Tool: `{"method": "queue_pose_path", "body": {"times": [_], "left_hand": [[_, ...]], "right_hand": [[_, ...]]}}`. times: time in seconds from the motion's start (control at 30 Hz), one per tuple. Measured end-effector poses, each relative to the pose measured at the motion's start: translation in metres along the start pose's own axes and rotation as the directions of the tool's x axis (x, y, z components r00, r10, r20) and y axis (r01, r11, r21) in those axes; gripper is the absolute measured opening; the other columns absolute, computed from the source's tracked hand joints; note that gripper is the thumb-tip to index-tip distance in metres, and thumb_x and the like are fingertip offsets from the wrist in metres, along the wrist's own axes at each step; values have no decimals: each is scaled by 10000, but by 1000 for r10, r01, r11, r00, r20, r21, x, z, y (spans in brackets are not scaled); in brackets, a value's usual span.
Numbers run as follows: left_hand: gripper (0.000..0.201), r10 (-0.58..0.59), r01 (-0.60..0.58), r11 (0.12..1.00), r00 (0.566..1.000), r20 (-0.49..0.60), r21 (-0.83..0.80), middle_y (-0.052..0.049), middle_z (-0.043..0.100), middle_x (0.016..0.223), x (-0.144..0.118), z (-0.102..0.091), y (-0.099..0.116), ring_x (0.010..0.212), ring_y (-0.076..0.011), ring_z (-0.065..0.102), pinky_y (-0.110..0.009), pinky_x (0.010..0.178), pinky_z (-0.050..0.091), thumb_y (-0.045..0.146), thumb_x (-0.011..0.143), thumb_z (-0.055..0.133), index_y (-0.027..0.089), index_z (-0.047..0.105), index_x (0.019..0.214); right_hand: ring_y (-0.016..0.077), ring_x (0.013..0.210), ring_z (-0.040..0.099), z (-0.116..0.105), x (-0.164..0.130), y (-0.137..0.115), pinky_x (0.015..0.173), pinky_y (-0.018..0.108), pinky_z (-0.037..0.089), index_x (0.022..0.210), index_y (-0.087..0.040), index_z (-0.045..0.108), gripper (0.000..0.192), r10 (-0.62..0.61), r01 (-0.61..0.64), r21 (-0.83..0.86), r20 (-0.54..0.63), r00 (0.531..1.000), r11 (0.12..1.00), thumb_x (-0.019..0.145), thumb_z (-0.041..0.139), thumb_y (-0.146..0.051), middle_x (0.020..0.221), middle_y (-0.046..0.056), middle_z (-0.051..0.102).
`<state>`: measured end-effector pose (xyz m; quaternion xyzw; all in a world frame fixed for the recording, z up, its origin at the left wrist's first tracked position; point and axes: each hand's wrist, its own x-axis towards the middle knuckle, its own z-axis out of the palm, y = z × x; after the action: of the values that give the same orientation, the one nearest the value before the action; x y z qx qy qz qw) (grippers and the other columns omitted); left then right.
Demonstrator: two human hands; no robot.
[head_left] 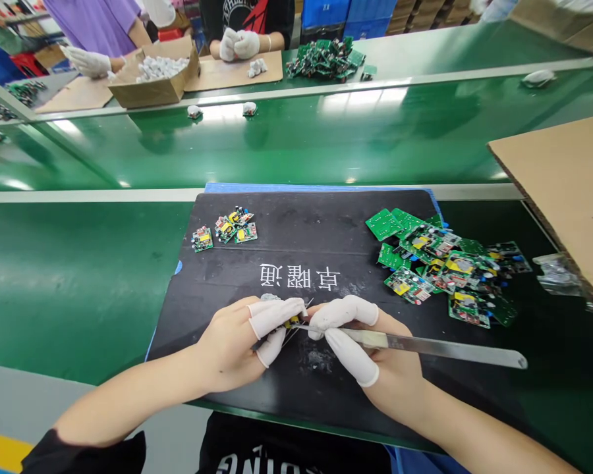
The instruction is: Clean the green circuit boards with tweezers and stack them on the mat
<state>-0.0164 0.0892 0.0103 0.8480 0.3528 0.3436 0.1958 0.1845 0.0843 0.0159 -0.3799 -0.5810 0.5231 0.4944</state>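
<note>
Above the near part of the black mat (277, 243), my left hand (242, 339) is closed on a small circuit board (293, 322). White finger cots cover its fingertips, and they hide most of the board. My right hand (360, 339), also in white finger cots, pinches metal tweezers (454, 350). The thin end of the tweezers meets the board, while the wide end points right. Thin wire-like leads stick out beside the board.
A heap of circuit boards (459, 270) lies at the mat's right, and several small boards (237, 225) lie upper left. Cardboard (563, 178) juts in at right. Across the green line, two people with white gloves stand near a carton (153, 89) and a board pile (323, 60).
</note>
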Motion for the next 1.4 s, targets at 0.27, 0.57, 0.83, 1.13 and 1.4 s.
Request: {"method": "queue_pose_path", "body": {"times": [0.27, 0.57, 0.83, 1.13, 1.4], "left_hand": [[473, -299, 285, 952, 943, -146, -108, -24, 761, 991, 0, -3, -4, 659, -111, 670, -210, 686, 574, 48, 786, 572, 227, 608, 1222], [397, -520, 351, 715, 845, -124, -605, -54, 751, 1056, 0, 2, -7, 840, -182, 735, -236, 740, 621, 97, 767, 673, 205, 659, 1148], [444, -332, 269, 920, 921, -202, -286, -28, 767, 903, -4, 3, -9, 617, -111, 683, -212, 676, 605, 72, 796, 608, 212, 621, 1217], [374, 110, -81, 986, 974, -200, 144, -56, 770, 938, 4, 1, -3, 749, -122, 715, -211, 702, 594, 24, 831, 543, 181, 600, 1165], [345, 130, -98, 979, 975, -180, 179, -54, 777, 923, 5, 1, -2, 775, -124, 731, -207, 704, 604, 19, 852, 530, 181, 598, 1149]], "right_hand": [[161, 627, 644, -1, 4, 5, 552, 251, 528, 778, -203, 627, 106, 22, -27, -98, -42, 999, 995, 866, 571, -189, 669, 8, 657], [187, 653, 577, 20, 8, 37, 563, 285, 490, 854, -204, 606, 161, -326, 466, -521, 341, 882, 715, 822, 512, -77, 719, 44, 683], [134, 574, 610, 2, 6, 11, 546, 252, 508, 839, -226, 556, 154, -323, 335, -354, 95, 942, 873, 824, 495, -84, 678, -7, 630], [165, 767, 728, 3, 1, 7, 685, 266, 586, 842, -225, 591, 138, -221, 229, -283, 58, 973, 932, 830, 529, -102, 886, 43, 738], [165, 781, 732, 4, 0, 7, 698, 266, 593, 853, -226, 592, 160, -219, 225, -239, 51, 974, 945, 818, 529, -83, 913, 46, 742]]}}
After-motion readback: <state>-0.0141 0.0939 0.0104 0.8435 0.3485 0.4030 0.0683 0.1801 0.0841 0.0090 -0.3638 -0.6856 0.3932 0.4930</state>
